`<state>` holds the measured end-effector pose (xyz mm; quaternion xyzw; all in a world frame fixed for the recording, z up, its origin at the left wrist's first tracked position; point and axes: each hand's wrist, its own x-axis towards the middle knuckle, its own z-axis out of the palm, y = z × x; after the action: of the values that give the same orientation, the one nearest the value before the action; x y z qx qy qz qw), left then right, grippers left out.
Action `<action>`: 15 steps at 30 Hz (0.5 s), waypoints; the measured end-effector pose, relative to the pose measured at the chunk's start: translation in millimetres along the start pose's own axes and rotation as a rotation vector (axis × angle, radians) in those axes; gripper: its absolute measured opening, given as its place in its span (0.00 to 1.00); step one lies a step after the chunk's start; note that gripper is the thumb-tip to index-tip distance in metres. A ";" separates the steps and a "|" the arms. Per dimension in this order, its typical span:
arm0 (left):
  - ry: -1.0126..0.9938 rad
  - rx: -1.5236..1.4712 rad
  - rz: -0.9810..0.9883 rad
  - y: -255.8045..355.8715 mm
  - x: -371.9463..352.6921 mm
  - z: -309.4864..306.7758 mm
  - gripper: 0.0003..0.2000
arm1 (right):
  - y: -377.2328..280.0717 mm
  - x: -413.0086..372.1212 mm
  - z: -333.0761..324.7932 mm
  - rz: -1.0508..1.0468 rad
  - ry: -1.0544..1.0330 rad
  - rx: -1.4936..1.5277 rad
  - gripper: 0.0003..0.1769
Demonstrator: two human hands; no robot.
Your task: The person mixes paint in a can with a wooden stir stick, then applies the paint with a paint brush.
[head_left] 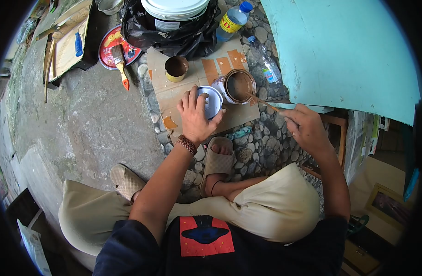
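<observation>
My left hand (196, 115) has its fingers and thumb closed over the near side of a pale lavender round lid or shallow container (213, 103). Just right of it stands an open paint can (239, 86) with brown paint inside. My right hand (306, 127) grips a thin wooden stick (268, 105), whose far end reaches the can's rim; whether it dips into the paint cannot be made out. Behind my left hand sits a small open tin (176, 69), brown inside. Cardboard (174, 102) with brown patches lies under these things.
A black bag holding a white bucket (174, 8) stands behind. Two plastic bottles (234, 20) are at the back right, near a turquoise panel (340, 50). A paintbrush (120, 66) rests on a round red lid (110, 40). A paint tray (73, 39) is at far left.
</observation>
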<state>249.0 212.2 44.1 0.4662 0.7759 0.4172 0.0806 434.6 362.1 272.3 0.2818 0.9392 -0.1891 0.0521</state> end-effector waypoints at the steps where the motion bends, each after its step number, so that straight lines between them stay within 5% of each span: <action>1: -0.004 -0.008 -0.002 -0.1 0.2 -0.8 0.32 | 1.4 1.0 2.1 0.006 -0.047 0.015 0.12; 15: -0.012 -0.012 -0.020 1.4 3.0 -0.8 0.32 | 3.5 5.3 1.4 0.121 -0.030 -0.098 0.12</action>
<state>247.9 214.4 46.5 0.4605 0.7775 0.4183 0.0921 432.1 367.0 268.8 0.3324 0.9276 -0.1436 0.0913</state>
